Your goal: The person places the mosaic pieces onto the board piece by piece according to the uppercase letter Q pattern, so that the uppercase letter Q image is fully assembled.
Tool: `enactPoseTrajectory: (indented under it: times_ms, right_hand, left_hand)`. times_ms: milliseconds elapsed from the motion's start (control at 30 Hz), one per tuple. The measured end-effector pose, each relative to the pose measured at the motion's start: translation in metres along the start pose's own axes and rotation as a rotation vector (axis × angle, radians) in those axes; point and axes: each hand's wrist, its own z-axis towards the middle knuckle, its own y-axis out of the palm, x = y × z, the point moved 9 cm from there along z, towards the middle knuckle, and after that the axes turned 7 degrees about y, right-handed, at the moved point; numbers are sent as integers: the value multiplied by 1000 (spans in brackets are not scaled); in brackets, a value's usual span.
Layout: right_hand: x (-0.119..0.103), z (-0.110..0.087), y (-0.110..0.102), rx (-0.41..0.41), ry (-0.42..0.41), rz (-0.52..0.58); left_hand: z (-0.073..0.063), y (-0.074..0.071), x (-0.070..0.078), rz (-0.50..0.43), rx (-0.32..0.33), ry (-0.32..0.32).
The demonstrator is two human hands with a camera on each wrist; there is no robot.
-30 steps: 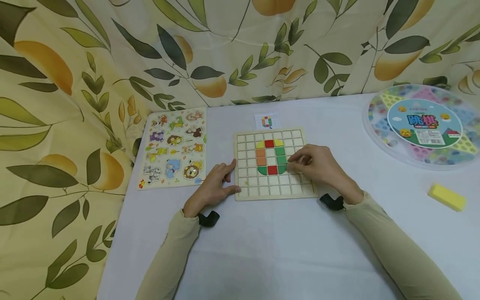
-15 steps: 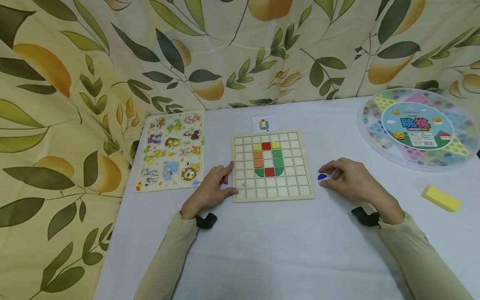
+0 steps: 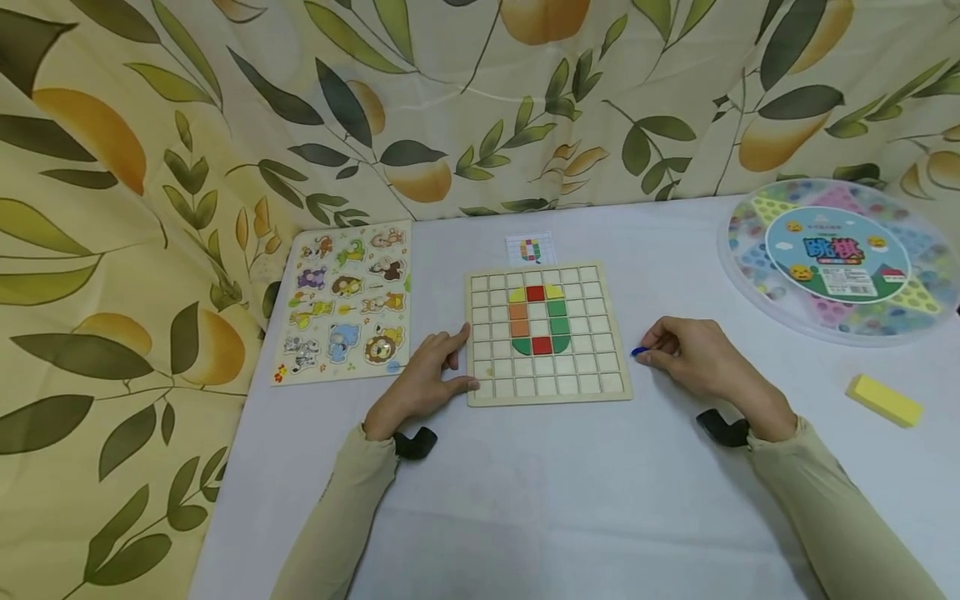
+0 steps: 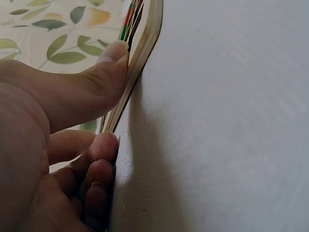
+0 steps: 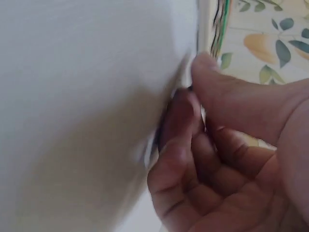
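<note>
A wooden grid board (image 3: 495, 387) lies on the table in the head view, with red, yellow, orange and green tiles (image 3: 557, 323) set in a ring on it. My left hand (image 3: 427, 375) rests at the board's left edge, thumb and index finger apart and touching that edge. In the left wrist view the thumb (image 4: 104, 77) lies against the board's side (image 4: 145, 46). My right hand (image 3: 693, 354) pinches a small blue tile (image 3: 640, 352) between thumb and fingers, just right of the board. In the right wrist view the fingers mostly hide the tile.
Behind the board lies a small pattern card (image 3: 529, 248). An animal puzzle board (image 3: 345, 304) is at left. At right are a round clear game box (image 3: 840, 250) and a yellow block (image 3: 885, 400). A leaf-patterned curtain (image 3: 420, 108) hangs behind the table.
My right hand has moved right, off the board, and now holds the blue tile, which lay in view half a second ago and is now tilted. The left hand has stayed put.
</note>
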Motion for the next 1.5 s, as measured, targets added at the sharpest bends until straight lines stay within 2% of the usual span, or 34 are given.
enactPoseTrajectory:
  times_ms: [167, 300, 400, 600, 767, 1033, 1300, 1500]
  right_hand:
    - [-9, -1, -4, 54, -30, 88]
    - [-20, 0, -6, 133, -73, 142]
    - [-26, 0, -3, 164, -73, 188]
    - [-35, 5, 15, 101, -49, 265]
    - [-44, 7, 31, 38, -27, 273]
    - [-58, 11, 47, -37, -21, 233]
    - [-70, 15, 50, -41, -43, 98]
    - [-74, 18, 56, -78, -59, 64]
  left_hand:
    - [3, 1, 3, -2, -4, 6]
    - [4, 1, 4, -1, 0, 10]
    - [4, 0, 4, 6, 1, 11]
    - [3, -1, 4, 9, 0, 1]
    - [3, -3, 2, 9, 4, -8]
    - [5, -4, -1, 8, 3, -8]
    - [6, -3, -2, 7, 2, -6]
    - [5, -3, -4, 2, 6, -16]
